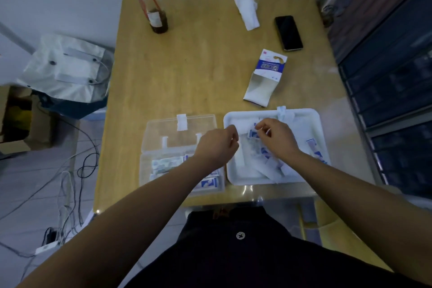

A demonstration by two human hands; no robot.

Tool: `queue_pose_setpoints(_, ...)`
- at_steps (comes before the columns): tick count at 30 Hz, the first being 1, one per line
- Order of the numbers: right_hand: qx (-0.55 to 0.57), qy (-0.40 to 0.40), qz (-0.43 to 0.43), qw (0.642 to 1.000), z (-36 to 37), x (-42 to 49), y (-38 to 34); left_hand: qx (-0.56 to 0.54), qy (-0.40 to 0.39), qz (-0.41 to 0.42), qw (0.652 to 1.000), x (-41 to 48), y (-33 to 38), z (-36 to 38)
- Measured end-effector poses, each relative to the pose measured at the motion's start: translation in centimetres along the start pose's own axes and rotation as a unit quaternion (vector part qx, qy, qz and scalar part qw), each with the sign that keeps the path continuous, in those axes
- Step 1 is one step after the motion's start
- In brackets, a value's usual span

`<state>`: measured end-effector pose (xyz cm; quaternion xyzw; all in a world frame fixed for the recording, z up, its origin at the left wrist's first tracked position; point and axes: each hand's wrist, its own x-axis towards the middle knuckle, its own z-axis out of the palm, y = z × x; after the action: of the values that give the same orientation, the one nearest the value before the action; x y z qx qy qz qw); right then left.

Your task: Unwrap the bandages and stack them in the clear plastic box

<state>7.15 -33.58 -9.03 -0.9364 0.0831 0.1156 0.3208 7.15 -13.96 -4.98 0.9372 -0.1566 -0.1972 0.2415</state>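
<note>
A clear plastic box (149, 166) lies open at the table's near edge, its lid (205, 124) folded back, with several blue-and-white bandages (167, 163) inside. To its right a white tray (304, 116) holds several wrapped bandages and torn wrappers (271, 166). My right hand (278, 139) hovers over the tray and pinches a small blue-and-white bandage packet (253, 133). My left hand (217, 147) is at the tray's left rim, fingers curled; whether it holds anything is hidden.
An opened bandage carton (264, 77) lies behind the tray. A black phone (288, 33), a crumpled white tissue (247, 10) and a plastic cup (156, 14) with dark drink and red straw stand further back. Cables and bags cover the floor on the left.
</note>
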Motion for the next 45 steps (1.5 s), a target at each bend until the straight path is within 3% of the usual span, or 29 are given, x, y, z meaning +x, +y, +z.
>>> queue_pose_setpoints(2, -0.014, 0.012, 0.021, 1.000, -0.3, 0.7, 1.5, -0.021, -0.038, -0.014, 0.999, 1.4, 1.1, 1.2)
queue_pose_setpoints(5, -0.066, -0.033, 0.000, 0.997, -0.1, 1.7, 2.6, -0.046, -0.078, -0.051, 0.995, 3.2, 2.0, 2.9)
queue_pose_setpoints(11, -0.119, -0.093, -0.042, 0.988, 0.7, 3.1, 4.0, -0.021, -0.093, -0.112, 0.989, 5.1, 2.3, 5.1)
queue_pose_setpoints(15, -0.050, -0.124, -0.053, 0.990, 0.1, 4.0, 4.9, -0.032, -0.083, -0.136, 0.987, 5.8, 2.9, 6.4)
queue_pose_setpoints(18, 0.083, -0.139, -0.019, 0.987, -1.5, 4.3, 5.8, -0.032, -0.050, -0.156, 0.986, 6.4, 3.3, 7.0)
queue_pose_setpoints(22, 0.128, -0.143, 0.030, 0.981, -3.9, 4.5, 7.8, -0.009, -0.045, -0.179, 0.983, 7.3, 3.5, 7.6)
queue_pose_setpoints(27, 0.013, -0.192, 0.040, 0.981, -5.3, 4.1, 10.3, 0.000, -0.014, -0.181, 0.983, 8.0, 3.9, 8.2)
queue_pose_setpoints(29, -0.015, -0.172, 0.024, 0.985, -5.3, 3.8, 10.4, 0.008, -0.004, -0.180, 0.984, 8.1, 3.9, 8.3)
queue_pose_setpoints(33, -0.011, -0.094, -0.045, 0.995, -5.0, 4.0, 8.8, 0.013, 0.011, -0.192, 0.981, 8.1, 4.1, 8.5)
queue_pose_setpoints(37, -0.051, -0.131, -0.125, 0.982, -3.5, 4.5, 7.0, -0.006, 0.030, -0.202, 0.979, 7.9, 3.9, 8.8)
queue_pose_setpoints(40, -0.128, -0.151, -0.127, 0.972, -2.4, 4.9, 6.7, -0.034, 0.026, -0.223, 0.974, 7.8, 3.7, 8.8)
queue_pose_setpoints(45, -0.158, -0.143, -0.097, 0.972, -1.5, 5.0, 6.9, -0.117, 0.011, -0.233, 0.965, 7.3, 2.9, 8.5)
